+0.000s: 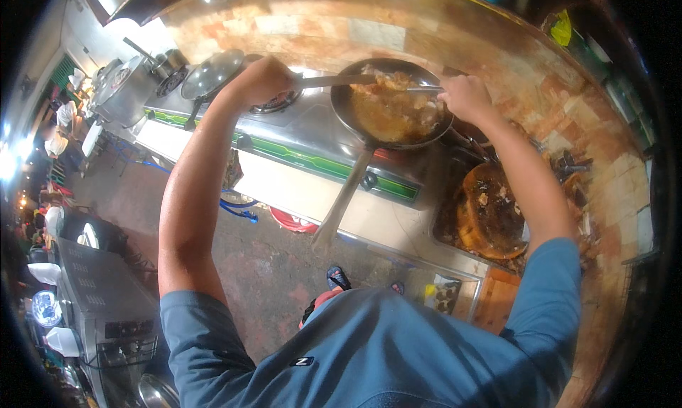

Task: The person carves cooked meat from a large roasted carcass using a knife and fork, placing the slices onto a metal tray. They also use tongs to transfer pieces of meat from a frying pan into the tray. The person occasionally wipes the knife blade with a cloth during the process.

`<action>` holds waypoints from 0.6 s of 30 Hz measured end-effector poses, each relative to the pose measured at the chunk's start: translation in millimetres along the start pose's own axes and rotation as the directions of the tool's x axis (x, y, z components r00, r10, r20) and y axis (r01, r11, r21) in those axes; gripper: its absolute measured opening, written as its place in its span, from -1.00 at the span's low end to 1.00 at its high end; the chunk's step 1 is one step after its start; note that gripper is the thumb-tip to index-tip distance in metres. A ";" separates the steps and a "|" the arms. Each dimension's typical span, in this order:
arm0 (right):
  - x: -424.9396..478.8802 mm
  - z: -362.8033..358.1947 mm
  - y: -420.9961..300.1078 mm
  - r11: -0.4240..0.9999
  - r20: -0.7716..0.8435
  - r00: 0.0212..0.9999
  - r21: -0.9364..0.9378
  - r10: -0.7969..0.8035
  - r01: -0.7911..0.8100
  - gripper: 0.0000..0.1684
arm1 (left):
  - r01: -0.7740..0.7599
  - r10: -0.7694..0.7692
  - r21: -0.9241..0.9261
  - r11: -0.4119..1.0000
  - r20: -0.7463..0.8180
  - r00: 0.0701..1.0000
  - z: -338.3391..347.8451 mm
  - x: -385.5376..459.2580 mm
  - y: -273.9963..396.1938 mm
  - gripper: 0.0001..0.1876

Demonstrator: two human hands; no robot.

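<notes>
My left hand [264, 80] grips a long flat utensil [338, 81], whose far end reaches over the frying pan [337, 107]. From the other side my right hand [468, 96] holds a thin metal utensil [423, 89]; its tip is hidden at the food. Between the two tools, a browned piece of food [394, 81] sits near the pan's back. Brown sauce or oil [389, 115] covers the pan's bottom, with paler pieces at its right side. The pan rests on the right side of a gas stove [309, 125], its long handle [343, 200] pointing towards me.
A lidded pan [216, 77] stands on the stove's left side, beyond an uncovered burner [274, 104]. Large metal pots [122, 91] are farther left. At right lies a round wooden chopping block [490, 211] with scraps on it. Blue hoses [240, 208] hang below the counter.
</notes>
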State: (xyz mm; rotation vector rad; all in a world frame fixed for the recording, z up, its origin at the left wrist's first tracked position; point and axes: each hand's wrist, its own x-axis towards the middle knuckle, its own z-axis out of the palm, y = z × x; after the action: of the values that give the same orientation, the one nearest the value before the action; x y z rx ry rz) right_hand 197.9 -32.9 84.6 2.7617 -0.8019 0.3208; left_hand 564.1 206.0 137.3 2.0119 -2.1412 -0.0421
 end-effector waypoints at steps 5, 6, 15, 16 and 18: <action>-2.2 7.4 21.6 1.000 0.034 0.999 0.008 0.019 -0.019 -0.71 | 0.083 -0.086 0.093 0.992 0.026 0.996 -0.2 15.0 31.8 -0.86; -2.8 5.3 18.6 0.999 0.034 0.999 0.023 0.025 -0.026 -0.74 | 0.093 -0.096 0.105 0.990 0.021 0.995 -2.2 14.7 38.0 -0.87; -3.9 7.7 24.4 0.996 0.117 0.989 0.018 0.086 -0.088 -0.74 | 0.409 -0.392 0.239 0.881 -0.118 0.912 -4.9 -25.7 79.6 -0.67; -3.3 6.7 25.1 0.994 0.119 0.988 0.026 0.099 -0.103 -0.75 | 0.374 -0.360 0.239 0.896 -0.102 0.927 -0.2 -25.3 79.7 -0.66; -2.7 5.0 30.0 0.988 0.114 0.988 0.105 0.103 -0.115 -0.71 | 0.332 -0.298 0.309 0.891 -0.150 0.943 14.5 -19.0 83.6 -0.71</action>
State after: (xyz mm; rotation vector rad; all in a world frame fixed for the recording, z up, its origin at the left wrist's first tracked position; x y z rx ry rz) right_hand 180.0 -57.6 84.4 2.8658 -0.9933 0.2446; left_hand 480.3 229.1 133.9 2.4750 -1.8357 0.3872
